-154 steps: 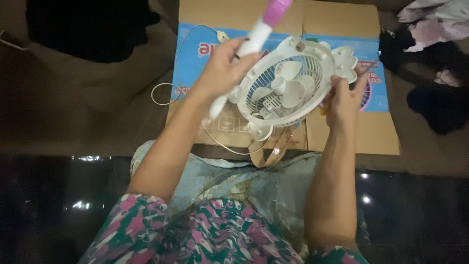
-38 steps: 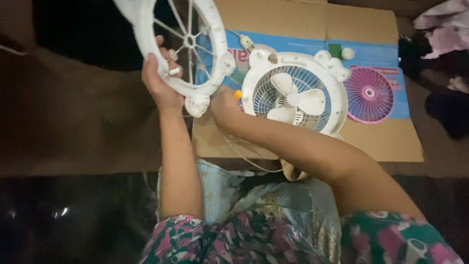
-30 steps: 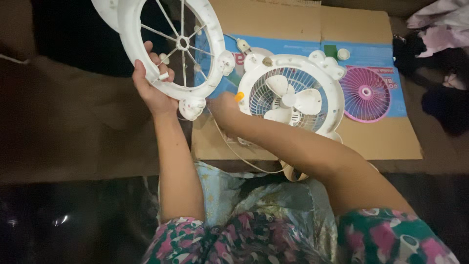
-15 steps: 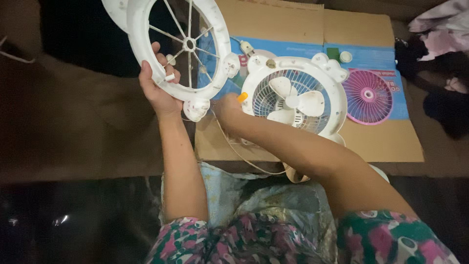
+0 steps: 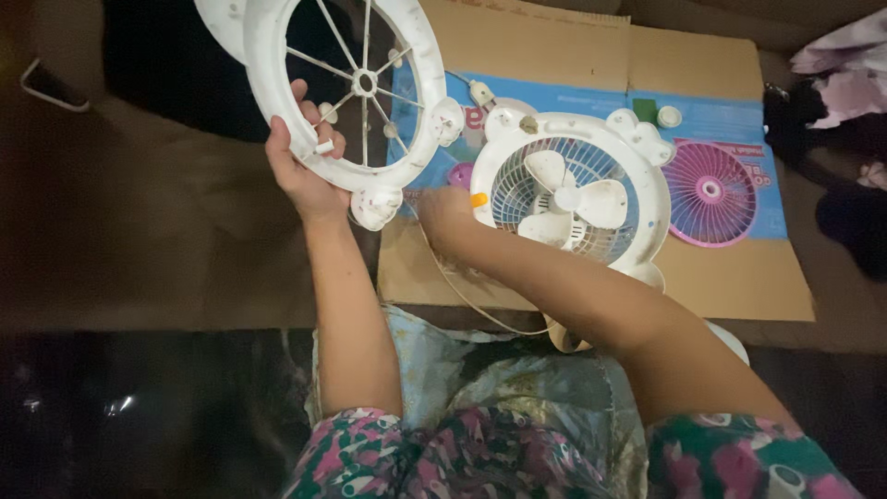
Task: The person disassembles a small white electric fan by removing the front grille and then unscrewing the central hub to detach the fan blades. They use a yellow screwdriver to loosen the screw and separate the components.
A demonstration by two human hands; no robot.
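My left hand (image 5: 305, 166) grips the rim of a white round fan frame with thin spokes (image 5: 346, 92), held upright above the left edge of a flattened cardboard box (image 5: 591, 268). My right hand (image 5: 445, 214) reaches across to the frame's lower foot and is closed around a small tool with an orange handle end (image 5: 479, 200). To the right, the white fan body with its three blades and rear grille (image 5: 571, 196) lies flat on the cardboard.
A pink round grille (image 5: 711, 192) lies on the cardboard at right, with a small white cap (image 5: 669, 116) and green piece (image 5: 643, 111) behind it. A thin white cord (image 5: 462, 296) trails off the box. Dark cloth lies far left and clothing far right.
Five seconds ago both hands held the fan body and a long white-pink handle. Now the fan body lies on the cardboard, my left hand holds the spoked frame, and my right hand works at its foot.
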